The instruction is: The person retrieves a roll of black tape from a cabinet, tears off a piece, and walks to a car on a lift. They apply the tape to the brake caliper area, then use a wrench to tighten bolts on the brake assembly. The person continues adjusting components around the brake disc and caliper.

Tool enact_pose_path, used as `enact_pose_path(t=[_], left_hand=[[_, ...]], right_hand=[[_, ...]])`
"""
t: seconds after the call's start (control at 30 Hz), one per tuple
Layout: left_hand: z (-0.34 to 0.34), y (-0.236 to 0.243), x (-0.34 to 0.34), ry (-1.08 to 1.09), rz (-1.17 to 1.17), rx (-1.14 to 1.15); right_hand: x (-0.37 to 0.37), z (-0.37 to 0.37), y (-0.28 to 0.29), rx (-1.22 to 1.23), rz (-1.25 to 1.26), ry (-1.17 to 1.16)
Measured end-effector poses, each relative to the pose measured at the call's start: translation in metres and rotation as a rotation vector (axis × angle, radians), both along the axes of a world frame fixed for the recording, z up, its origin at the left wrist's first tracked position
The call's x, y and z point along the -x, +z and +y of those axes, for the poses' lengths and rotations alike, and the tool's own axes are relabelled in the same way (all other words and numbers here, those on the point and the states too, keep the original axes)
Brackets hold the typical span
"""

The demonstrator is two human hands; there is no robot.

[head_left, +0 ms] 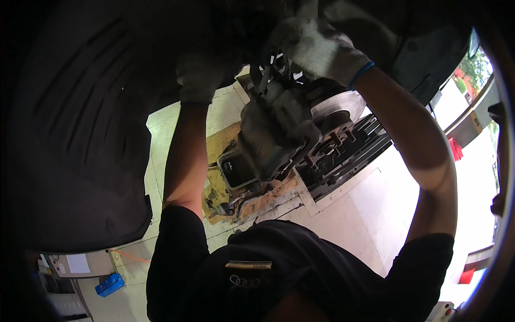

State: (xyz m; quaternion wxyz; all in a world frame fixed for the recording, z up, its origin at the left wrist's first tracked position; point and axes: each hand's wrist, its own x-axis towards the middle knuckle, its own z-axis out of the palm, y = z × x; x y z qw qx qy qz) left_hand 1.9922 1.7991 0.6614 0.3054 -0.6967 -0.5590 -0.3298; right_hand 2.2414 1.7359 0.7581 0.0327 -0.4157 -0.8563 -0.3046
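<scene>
My left hand [196,80], in a pale work glove, is raised into dark vehicle underside parts, its fingers lost in shadow. My right hand [316,51], gloved with a blue cuff, reaches up at the top centre with fingers curled at shadowed metal; what they hold is unclear. Just below the hands hangs a grimy metal suspension assembly [271,129], with a shiny brake disc [335,104] at its right. A black wheel-well liner [86,139] with ribbed slots fills the left side.
On the floor below lie a stained cardboard sheet [214,209], an open metal tray [233,166] and a dark lift rail [340,169]. At lower left are a workbench [80,265] and a blue case [110,285]. Red objects [455,149] stand at right beside a bright opening.
</scene>
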Motion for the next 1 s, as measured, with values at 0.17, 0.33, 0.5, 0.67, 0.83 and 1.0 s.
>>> enact_pose_path(t=[0.17,0.33,0.5,0.67,0.83,1.0], left_hand=[[-0.053,0.021,-0.008,-0.383,-0.455,-0.239],[-0.068,0.021,-0.043,-0.768,-0.317,-0.381],[-0.033,0.007,-0.015,-1.398,-0.896,0.263],[-0.008,-0.007,-0.018,-0.732,-0.494,0.449],[-0.015,-0.007,-0.060,-1.337,-1.315,0.828],[-0.022,0.006,-0.064,-1.033,-1.308,0.736]], right_hand=[[0.023,-0.045,0.026,-0.282,0.087,0.123],[0.026,-0.061,0.031,0.134,0.454,0.247],[0.005,-0.069,0.019,0.136,0.669,0.330],[0.007,-0.074,0.012,-0.134,0.240,0.107],[0.031,-0.065,0.015,0.424,0.505,-0.379],[0.036,-0.049,0.007,0.288,0.205,-0.278]])
